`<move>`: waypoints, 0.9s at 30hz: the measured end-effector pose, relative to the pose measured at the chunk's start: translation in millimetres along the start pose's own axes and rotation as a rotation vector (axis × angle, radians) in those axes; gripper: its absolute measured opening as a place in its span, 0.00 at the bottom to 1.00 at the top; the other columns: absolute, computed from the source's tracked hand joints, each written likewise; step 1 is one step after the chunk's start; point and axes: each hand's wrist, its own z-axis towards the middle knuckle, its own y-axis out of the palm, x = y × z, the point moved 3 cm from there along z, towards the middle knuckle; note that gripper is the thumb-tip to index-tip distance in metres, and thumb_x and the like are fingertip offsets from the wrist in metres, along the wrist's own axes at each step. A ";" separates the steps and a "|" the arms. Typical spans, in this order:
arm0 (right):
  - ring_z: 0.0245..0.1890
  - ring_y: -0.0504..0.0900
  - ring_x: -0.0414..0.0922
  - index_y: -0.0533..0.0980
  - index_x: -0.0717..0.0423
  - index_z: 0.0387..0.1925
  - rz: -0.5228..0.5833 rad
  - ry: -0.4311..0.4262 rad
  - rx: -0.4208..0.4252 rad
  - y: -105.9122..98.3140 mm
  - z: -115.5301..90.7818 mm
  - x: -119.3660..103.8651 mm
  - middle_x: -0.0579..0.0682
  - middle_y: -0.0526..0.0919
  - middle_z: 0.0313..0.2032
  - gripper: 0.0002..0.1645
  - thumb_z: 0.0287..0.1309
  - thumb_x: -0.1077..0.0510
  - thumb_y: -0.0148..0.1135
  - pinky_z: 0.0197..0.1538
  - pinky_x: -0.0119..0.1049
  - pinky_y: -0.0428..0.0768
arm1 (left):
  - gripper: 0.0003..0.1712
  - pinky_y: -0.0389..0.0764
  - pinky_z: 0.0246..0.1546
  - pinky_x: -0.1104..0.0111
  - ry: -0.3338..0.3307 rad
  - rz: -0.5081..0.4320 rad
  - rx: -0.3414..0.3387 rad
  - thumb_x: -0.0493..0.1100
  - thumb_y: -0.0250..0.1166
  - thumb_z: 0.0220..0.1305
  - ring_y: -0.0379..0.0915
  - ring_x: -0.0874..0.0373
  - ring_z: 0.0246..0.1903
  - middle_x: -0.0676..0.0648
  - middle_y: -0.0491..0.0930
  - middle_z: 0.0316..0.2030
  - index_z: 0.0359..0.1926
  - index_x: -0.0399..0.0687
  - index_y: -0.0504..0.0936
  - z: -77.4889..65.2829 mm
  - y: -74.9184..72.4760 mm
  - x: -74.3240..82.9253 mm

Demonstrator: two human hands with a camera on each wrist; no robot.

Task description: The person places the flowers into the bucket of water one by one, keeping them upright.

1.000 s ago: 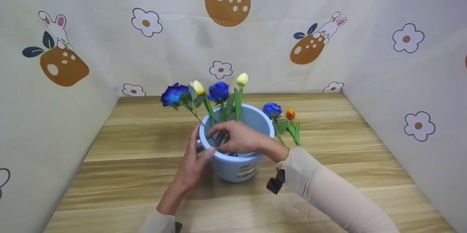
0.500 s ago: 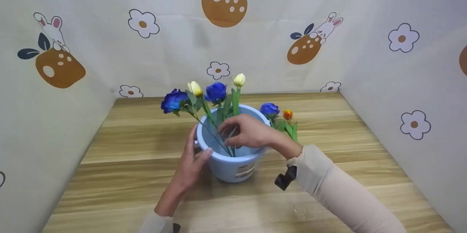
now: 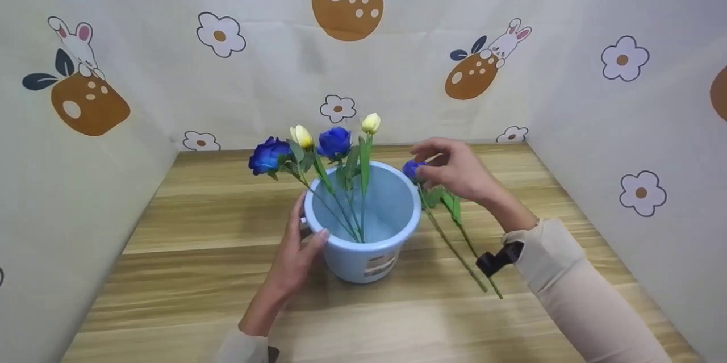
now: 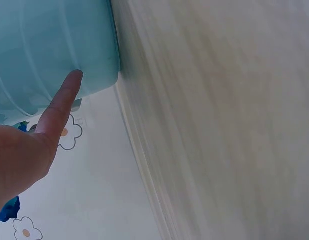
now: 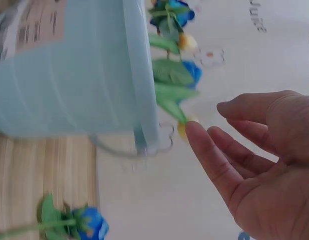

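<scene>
The bucket point(image 3: 345, 261), set on the worktop point(image 3: 199, 272), is touched at its left side by the left hand point(image 3: 293, 263), visible fingers nearly straight; two blue roses point(image 3: 334, 141) and two tulips point(image 3: 371, 123) are stood in it. The right hand point(image 3: 459, 171) is held half open and empty near a third rose point(image 3: 410, 169), laid beside a leafy stem point(image 3: 452, 205) right of the bucket

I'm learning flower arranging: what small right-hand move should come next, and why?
Probably lower the right hand and pinch the blue rose beside the bucket: the hand hangs above that rose, looking empty, and the left hand rests against the bucket.
</scene>
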 end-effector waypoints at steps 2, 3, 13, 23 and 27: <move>0.39 0.82 0.57 0.77 0.55 0.51 0.003 0.029 0.017 -12.9 -3.4 10.4 0.59 0.78 0.45 0.19 0.56 0.65 0.62 0.36 0.45 0.85 | 0.42 0.65 0.62 0.49 0.000 0.000 -0.003 0.58 0.57 0.65 0.53 0.50 0.67 0.55 0.49 0.72 0.71 0.80 0.42 0.1 -0.3 0.0; 0.39 0.82 0.57 0.76 0.56 0.51 0.010 0.042 0.021 -18.2 -5.0 15.9 0.60 0.78 0.45 0.20 0.56 0.66 0.62 0.36 0.45 0.85 | 0.42 0.66 0.62 0.49 -0.003 0.002 -0.005 0.59 0.57 0.64 0.54 0.50 0.67 0.56 0.49 0.72 0.71 0.81 0.42 0.2 -0.5 0.0; 0.38 0.83 0.49 0.74 0.59 0.55 0.000 0.151 0.027 -41.7 -19.2 58.6 0.61 0.76 0.46 0.23 0.55 0.66 0.63 0.37 0.45 0.84 | 0.43 0.66 0.61 0.47 -0.006 0.004 0.001 0.57 0.57 0.64 0.55 0.47 0.66 0.53 0.49 0.72 0.72 0.78 0.42 -0.7 -1.2 -3.1; 0.37 0.82 0.51 0.74 0.64 0.55 -0.016 0.195 -0.012 -42.0 -34.7 89.0 0.64 0.78 0.43 0.24 0.53 0.69 0.61 0.34 0.44 0.85 | 0.43 0.65 0.62 0.48 -0.008 0.005 -0.003 0.60 0.57 0.64 0.54 0.50 0.67 0.56 0.49 0.72 0.71 0.81 0.42 -1.0 -0.4 0.0; 0.34 0.82 0.48 0.74 0.65 0.54 -0.093 0.201 -0.050 -39.3 -40.0 101.4 0.65 0.80 0.40 0.24 0.52 0.69 0.61 0.32 0.44 0.85 | 0.43 0.64 0.63 0.48 -0.016 0.008 -0.007 0.61 0.57 0.64 0.53 0.50 0.67 0.56 0.49 0.72 0.71 0.81 0.41 -1.2 -0.2 0.4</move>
